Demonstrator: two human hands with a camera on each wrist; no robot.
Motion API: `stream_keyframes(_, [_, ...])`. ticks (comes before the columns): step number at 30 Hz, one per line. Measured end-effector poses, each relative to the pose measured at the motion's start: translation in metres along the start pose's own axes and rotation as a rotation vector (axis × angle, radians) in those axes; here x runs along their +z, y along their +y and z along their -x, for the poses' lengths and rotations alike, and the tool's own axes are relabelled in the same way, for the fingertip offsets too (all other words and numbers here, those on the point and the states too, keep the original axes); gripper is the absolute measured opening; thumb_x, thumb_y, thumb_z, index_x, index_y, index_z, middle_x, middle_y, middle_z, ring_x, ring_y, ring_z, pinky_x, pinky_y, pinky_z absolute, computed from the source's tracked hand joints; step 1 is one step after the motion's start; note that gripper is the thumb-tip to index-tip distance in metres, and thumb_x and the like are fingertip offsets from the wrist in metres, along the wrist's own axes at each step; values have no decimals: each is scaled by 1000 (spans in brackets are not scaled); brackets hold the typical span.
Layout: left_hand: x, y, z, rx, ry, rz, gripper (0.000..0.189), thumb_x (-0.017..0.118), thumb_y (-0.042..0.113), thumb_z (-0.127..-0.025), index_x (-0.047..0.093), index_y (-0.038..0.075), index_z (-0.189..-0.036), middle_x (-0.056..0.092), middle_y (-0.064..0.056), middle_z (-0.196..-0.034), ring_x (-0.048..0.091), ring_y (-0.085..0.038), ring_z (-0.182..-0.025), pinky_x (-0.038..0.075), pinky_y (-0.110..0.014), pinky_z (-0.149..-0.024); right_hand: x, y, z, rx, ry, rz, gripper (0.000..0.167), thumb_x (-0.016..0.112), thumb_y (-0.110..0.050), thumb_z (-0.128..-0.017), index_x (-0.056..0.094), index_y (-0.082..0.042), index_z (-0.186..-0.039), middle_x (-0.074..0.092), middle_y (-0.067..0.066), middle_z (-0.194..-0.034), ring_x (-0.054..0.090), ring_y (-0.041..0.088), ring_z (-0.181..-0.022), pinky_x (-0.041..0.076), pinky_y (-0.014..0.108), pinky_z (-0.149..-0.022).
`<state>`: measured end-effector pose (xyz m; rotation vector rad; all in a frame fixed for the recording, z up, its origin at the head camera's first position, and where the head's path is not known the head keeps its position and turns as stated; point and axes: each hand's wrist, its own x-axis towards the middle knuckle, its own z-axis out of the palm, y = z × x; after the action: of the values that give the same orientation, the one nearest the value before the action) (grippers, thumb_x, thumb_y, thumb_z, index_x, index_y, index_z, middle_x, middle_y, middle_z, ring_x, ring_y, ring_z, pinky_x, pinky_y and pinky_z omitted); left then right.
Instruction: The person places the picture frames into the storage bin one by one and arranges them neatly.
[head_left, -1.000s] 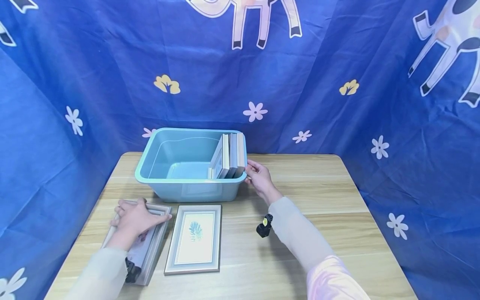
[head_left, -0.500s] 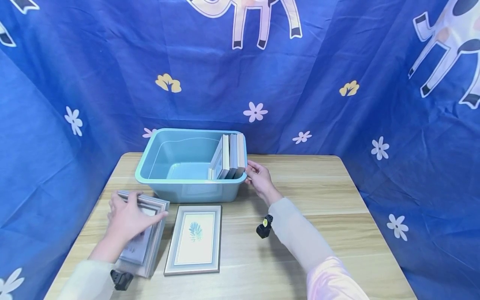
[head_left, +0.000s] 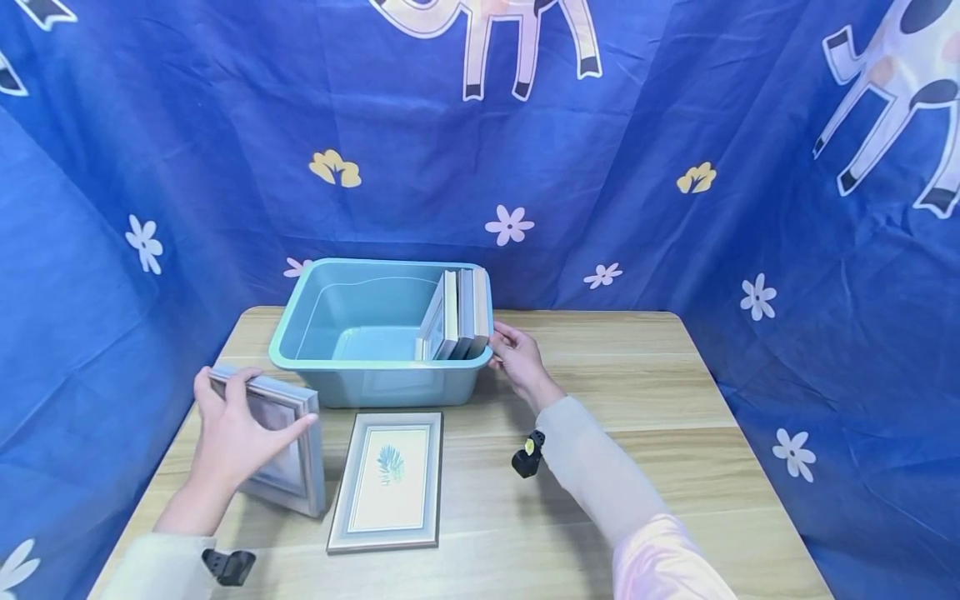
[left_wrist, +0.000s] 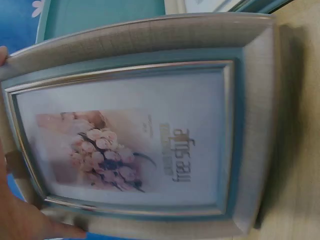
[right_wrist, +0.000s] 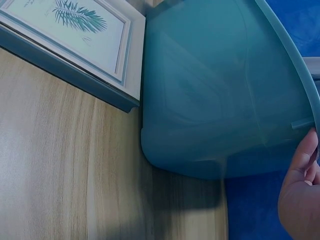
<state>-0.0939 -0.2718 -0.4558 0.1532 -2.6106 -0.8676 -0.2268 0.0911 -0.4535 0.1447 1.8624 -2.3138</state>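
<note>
My left hand [head_left: 228,442] grips a picture frame [head_left: 288,471] by its upper end, fingers over the top edge and thumb along the side. The left wrist view shows its grey-beige border, blue-green inner band and flower picture [left_wrist: 105,155]. It stands steeply tilted left of a second picture frame [head_left: 386,483], which lies flat with a leaf print facing up. My right hand [head_left: 521,362] holds the right rim of a light blue plastic bin [head_left: 390,385], thumb and fingers at the edge. Inside the bin, several frames [head_left: 465,312] stand on edge against its right wall.
The wooden table [head_left: 622,417] runs back to a blue curtain [head_left: 420,183] printed with cows and flowers, which also hangs along both sides. The flat frame lies close in front of the bin. Each wrist carries a black camera [head_left: 528,454].
My left hand has lifted the flower picture frame from lying nearly flat to steeply tilted, moving slightly left. My right hand, the bin and the flat frame have stayed put.
</note>
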Motion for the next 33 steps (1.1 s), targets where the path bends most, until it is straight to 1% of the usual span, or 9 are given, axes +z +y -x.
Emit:
stream_keyframes(4, [-4,2,0,45,67,46,100,92,33,-54,39,4,-133,-8,-21,-152,5,-48,-136,31,-74,-92,1,0,1,-5,-3,1,41,53,2,-96,46,6,-136,48,4,-94,49,5,-60,46,12,-47])
stream_keyframes(8, [-10,4,-3,115,143,96,98,92,29,-51,42,4,-132,-2,-20,-153,8,-43,-137,29,-71,-97,1,0,1,-8,-5,0,41,54,2,-96,46,6,-136,48,4,-93,50,5,-62,46,12,-48])
stream_keyframes(12, [-18,5,-8,208,224,144,98,87,45,-54,43,1,-131,7,-23,-150,14,-42,-134,27,-66,-103,1,0,0,-10,-4,2,41,54,1,-96,47,6,-136,48,4,-93,50,6,-63,47,12,-48])
stream_keyframes(15, [-26,6,-13,266,260,163,103,82,57,-55,44,-2,-130,13,-26,-147,18,-42,-131,26,-62,-105,1,1,0,-8,0,3,40,54,1,-96,47,6,-135,49,4,-94,50,6,-63,47,12,-48])
stream_keyframes(19, [-38,11,-20,304,276,169,104,84,56,-53,45,-1,-130,17,-26,-145,20,-39,-129,26,-60,-106,1,0,0,-2,3,-3,40,54,1,-96,47,6,-135,50,4,-95,50,6,-65,47,12,-49])
stream_keyframes(23, [-52,23,-25,330,315,166,109,77,71,-53,46,-3,-128,19,-27,-143,20,-40,-129,25,-61,-106,0,0,1,-5,-3,-2,40,54,2,-96,47,6,-135,49,3,-92,50,6,-63,46,12,-48])
stream_keyframes(26, [-64,30,-30,357,336,158,112,68,80,-55,46,-3,-127,19,-21,-145,19,-40,-130,24,-61,-107,0,0,0,-9,-3,1,40,54,2,-96,47,6,-135,49,2,-90,49,6,-62,45,13,-47])
stream_keyframes(30, [-78,36,-38,381,356,149,112,68,79,-54,47,-1,-129,17,-6,-146,21,-37,-129,27,-59,-106,0,1,0,-12,1,-1,40,53,2,-96,47,7,-135,49,2,-90,49,6,-62,45,13,-47])
stream_keyframes(33, [-86,43,-44,406,392,132,112,67,81,-54,47,-2,-126,17,-3,-144,22,-38,-129,26,-58,-106,0,1,0,-11,-1,-3,40,53,3,-96,47,6,-135,49,2,-90,49,6,-62,45,12,-47])
